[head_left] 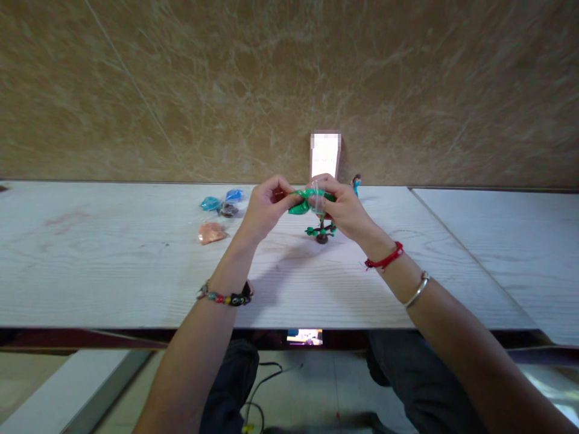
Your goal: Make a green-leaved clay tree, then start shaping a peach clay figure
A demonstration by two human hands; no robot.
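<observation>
My left hand (265, 205) and my right hand (344, 208) are raised over the pale wooden table (113, 265), and both pinch a small clear bag of green clay (308, 201) between them. My fingers are closed on the bag's ends. Just below the hands stands a little clay tree (322, 231) with green leaves and a dark base. A small teal and red clay figure (356, 182) stands behind my right hand.
Small bags of blue clay (234, 195), teal clay (210, 204), dark clay (228, 210) and orange clay (211, 232) lie left of the hands. A blurred card (324, 154) leans on the marble wall. A second tabletop (506, 241) adjoins on the right.
</observation>
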